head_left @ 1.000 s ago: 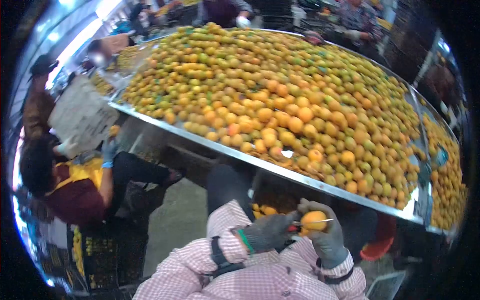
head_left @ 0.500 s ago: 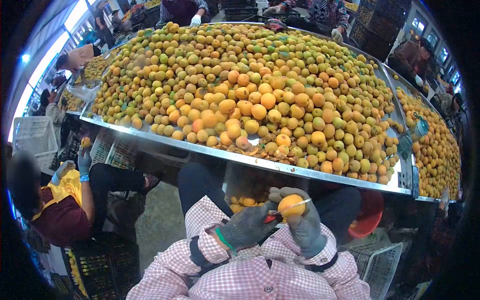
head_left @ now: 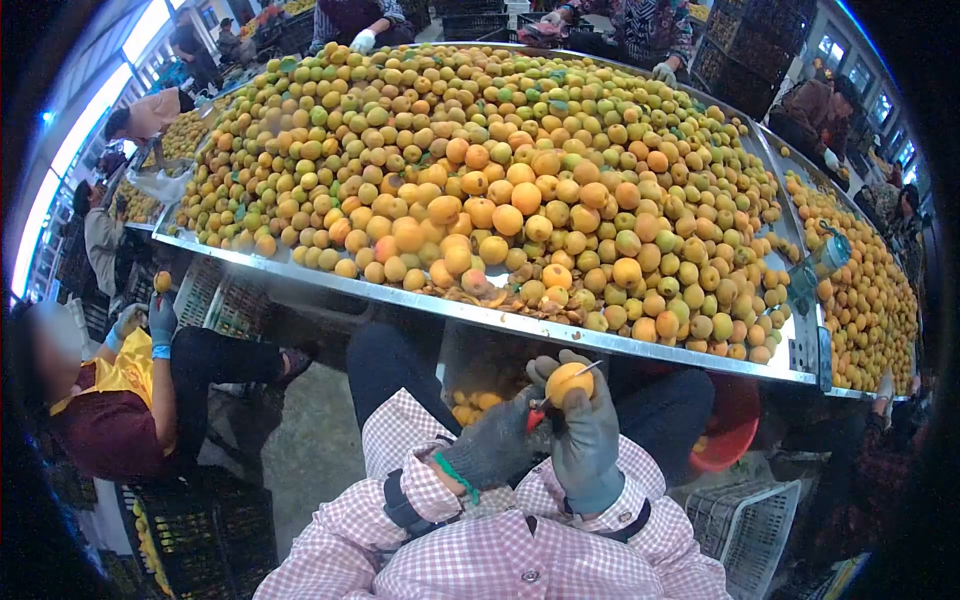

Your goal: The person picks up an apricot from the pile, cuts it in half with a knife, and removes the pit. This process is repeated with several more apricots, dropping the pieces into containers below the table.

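Observation:
My right hand (head_left: 588, 450), in a grey glove, has its fingers closed around a yellow-orange apricot (head_left: 570, 382). The left hand (head_left: 490, 440), in a dark glove with a green cuff, grips a small knife by its red handle (head_left: 537, 415). The thin blade (head_left: 590, 367) lies against the apricot, with its tip showing past the upper right side. Both hands are close together above my lap, just below the table edge. Beneath them are more apricots (head_left: 470, 405), in a container partly hidden by my hands and legs.
A metal-edged table (head_left: 400, 298) in front carries a large heap of apricots (head_left: 480, 180); peelings (head_left: 530, 318) lie near its rim. A red basin (head_left: 728, 430) and a white crate (head_left: 745, 530) are at right. One gloved co-worker (head_left: 120, 410) sits left beside a black crate (head_left: 205, 530).
The apricot and knife have shifted slightly up and left with both hands. The blade now slants more steeply across the fruit. A co-worker's gloved hand across the table has moved left.

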Demonstrator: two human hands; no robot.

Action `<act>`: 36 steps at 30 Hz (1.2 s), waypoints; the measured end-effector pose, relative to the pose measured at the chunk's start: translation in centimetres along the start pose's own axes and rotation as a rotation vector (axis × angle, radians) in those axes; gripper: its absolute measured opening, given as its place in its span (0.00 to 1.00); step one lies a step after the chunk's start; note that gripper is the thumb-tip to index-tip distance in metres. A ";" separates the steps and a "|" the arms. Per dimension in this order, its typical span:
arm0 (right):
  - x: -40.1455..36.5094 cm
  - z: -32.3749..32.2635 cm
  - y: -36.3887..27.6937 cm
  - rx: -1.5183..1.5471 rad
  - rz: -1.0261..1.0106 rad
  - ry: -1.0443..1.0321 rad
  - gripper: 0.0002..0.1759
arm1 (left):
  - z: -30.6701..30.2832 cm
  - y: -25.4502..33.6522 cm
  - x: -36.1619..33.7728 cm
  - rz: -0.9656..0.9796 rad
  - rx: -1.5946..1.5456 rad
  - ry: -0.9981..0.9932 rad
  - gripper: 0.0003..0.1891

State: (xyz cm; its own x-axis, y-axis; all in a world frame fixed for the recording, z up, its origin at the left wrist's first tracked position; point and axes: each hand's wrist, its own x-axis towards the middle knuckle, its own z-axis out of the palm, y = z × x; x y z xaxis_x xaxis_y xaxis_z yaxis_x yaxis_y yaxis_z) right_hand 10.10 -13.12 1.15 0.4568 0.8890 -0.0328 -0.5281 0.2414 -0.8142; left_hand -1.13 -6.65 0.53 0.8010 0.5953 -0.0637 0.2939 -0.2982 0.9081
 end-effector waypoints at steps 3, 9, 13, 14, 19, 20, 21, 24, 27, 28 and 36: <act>0.3 -0.3 0.1 0.114 0.148 -0.054 0.36 | -0.5 -0.3 0.2 -0.085 0.132 -0.017 0.20; 0.5 -0.3 1.7 -0.414 -0.127 -0.071 0.31 | 1.2 -2.6 0.0 0.026 0.184 0.124 0.19; 1.4 -0.1 2.8 -0.210 -0.005 0.079 0.29 | 1.5 -2.7 1.2 -0.150 0.060 0.137 0.18; 1.8 -0.4 2.6 -0.059 0.126 0.074 0.28 | 1.6 -2.8 1.3 -0.277 0.062 0.101 0.18; 2.6 -4.0 0.6 -0.283 0.068 0.232 0.21 | 1.3 -3.8 1.0 -0.062 0.070 0.198 0.20; 2.9 -4.3 -0.3 -0.041 0.088 0.259 0.17 | 0.8 -3.8 0.7 -0.012 0.069 0.245 0.20; 2.6 -4.5 -1.3 -0.030 0.106 0.237 0.17 | 0.5 -4.9 1.6 0.003 -0.177 0.219 0.22; 2.0 -7.1 -1.3 0.214 0.337 0.097 0.17 | -2.4 -1.5 0.4 -0.153 -0.069 0.049 0.22; 0.1 -5.7 0.5 0.234 0.532 0.066 0.17 | -2.2 -1.6 0.7 0.027 -0.027 0.043 0.30; -0.6 -4.5 0.7 0.141 0.507 0.068 0.15 | -2.1 -1.6 0.8 0.155 0.048 0.053 0.32; -2.0 -2.9 1.3 -0.145 0.355 -0.088 0.12 | -3.0 0.3 1.1 0.217 0.286 -0.176 0.36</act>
State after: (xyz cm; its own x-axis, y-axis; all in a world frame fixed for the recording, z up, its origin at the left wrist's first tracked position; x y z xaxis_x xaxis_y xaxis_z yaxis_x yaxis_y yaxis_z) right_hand 10.59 -15.76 -1.54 0.1971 0.9389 -0.2821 -0.5331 -0.1388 -0.8346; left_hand -1.77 -3.85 1.96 0.9304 0.3658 0.0248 0.2211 -0.6138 0.7579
